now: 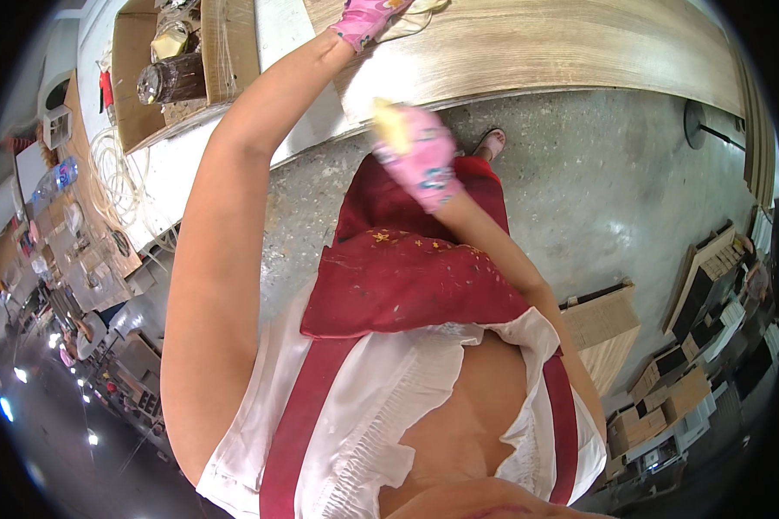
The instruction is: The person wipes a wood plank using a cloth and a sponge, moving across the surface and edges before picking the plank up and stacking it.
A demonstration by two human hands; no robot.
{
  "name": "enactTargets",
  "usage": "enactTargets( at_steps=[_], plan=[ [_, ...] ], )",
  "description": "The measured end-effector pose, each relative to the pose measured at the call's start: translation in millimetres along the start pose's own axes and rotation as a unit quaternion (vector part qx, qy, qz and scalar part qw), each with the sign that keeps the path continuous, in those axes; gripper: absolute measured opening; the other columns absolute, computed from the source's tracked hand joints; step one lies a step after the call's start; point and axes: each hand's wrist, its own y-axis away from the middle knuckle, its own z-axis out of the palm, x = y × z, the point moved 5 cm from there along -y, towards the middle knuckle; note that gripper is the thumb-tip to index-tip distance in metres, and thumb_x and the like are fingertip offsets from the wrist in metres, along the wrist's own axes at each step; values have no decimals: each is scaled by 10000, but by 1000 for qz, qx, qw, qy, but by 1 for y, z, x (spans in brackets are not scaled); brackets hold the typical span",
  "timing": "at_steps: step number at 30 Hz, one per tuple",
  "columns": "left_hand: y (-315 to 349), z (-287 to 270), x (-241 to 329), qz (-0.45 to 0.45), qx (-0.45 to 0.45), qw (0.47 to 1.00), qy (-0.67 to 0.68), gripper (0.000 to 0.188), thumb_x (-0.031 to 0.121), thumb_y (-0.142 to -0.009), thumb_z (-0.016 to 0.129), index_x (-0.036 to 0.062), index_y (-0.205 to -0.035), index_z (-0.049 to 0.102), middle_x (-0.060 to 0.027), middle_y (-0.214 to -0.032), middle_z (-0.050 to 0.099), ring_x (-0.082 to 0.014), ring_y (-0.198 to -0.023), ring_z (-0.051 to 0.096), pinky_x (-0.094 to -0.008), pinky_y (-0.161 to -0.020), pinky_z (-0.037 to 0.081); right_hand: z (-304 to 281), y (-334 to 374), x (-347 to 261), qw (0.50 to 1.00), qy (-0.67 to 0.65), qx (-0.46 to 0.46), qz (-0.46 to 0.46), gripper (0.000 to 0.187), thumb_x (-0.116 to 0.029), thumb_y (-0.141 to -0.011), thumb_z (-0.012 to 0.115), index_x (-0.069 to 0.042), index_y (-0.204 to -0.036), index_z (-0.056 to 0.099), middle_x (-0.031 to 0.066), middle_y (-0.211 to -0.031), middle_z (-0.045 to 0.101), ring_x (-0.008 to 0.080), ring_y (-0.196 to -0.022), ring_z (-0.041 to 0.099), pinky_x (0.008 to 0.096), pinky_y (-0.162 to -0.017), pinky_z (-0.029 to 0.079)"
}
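Observation:
My left hand (370, 21), in a pink patterned glove, reaches to the top edge of the view, where its fingers are partly cut off. It rests on a crumpled cream cloth (417, 19) and appears to grip it. Beneath the cloth lies a long wood-grain panel (563, 48). Nearer my body, my right hand (420, 160) wears a matching glove and hovers just off the panel's near edge, in front of my dark red apron (415, 285). Motion smears its fingers. A yellow patch shows there; I cannot tell whether it is glove or a held thing.
A cardboard box (229, 52) holding a dark brown jar (173, 80) stands on the white table left of the panel. Coiled pale cord (117, 177) and a plastic bottle (56, 177) lie farther left. Cardboard pieces (601, 318) lie on the floor at right.

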Motion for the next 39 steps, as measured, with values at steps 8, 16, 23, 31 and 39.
enactTargets(
  at_steps=[8, 16, 23, 31, 39],
  plan=[
    [1, -4, 5, 29, -43, 999, 15, 538, -42, -737, 644, -12, -1257, 511, -119, -1143, 600, -198, -993, 585, -260, -847, 495, -12, -18, -67, 996, -40, -60, -51, 470, -345, -739, 684, -158, -1143, 535, 98, -926, 560, 270, -808, 621, 425, -704, 494],
    [-1, 6, -44, -60, -88, 986, 129, 534, 23, -715, 681, -8, -1232, 551, -138, -1163, 600, -244, -1071, 577, -321, -970, 429, -68, -44, 21, 995, 77, 28, -49, 176, -276, -812, 569, -141, -923, 581, 94, -771, 577, 252, -700, 621, 394, -594, 511],
    [-3, 18, -28, -81, -102, 983, 130, 463, 5, -782, 651, 5, -1233, 549, -122, -1213, 573, -216, -1120, 548, -305, -1004, 397, -278, -29, 200, 905, 198, 305, 221, 294, -297, -830, 594, -57, -999, 599, 183, -971, 629, 338, -908, 611, 418, -778, 495],
    [15, -7, 2, -134, -148, 969, 146, 390, 56, -934, 518, 9, -1317, 463, -106, -1206, 566, -200, -1095, 547, -307, -994, 412, -134, -29, 84, 993, 105, 40, 37, 355, -348, -786, 606, -178, -1092, 549, 77, -867, 529, 264, -812, 599, 426, -688, 508],
    [77, 48, 117, 188, -414, 890, -25, 733, 218, -607, 800, 93, -1273, 518, -147, -1354, 469, -364, -1261, 435, -476, -1072, 312, -284, -39, 261, 929, 269, 168, 191, 443, -349, -783, 644, -180, -1177, 533, 103, -971, 571, 306, -879, 620, 418, -743, 515]
  ],
)
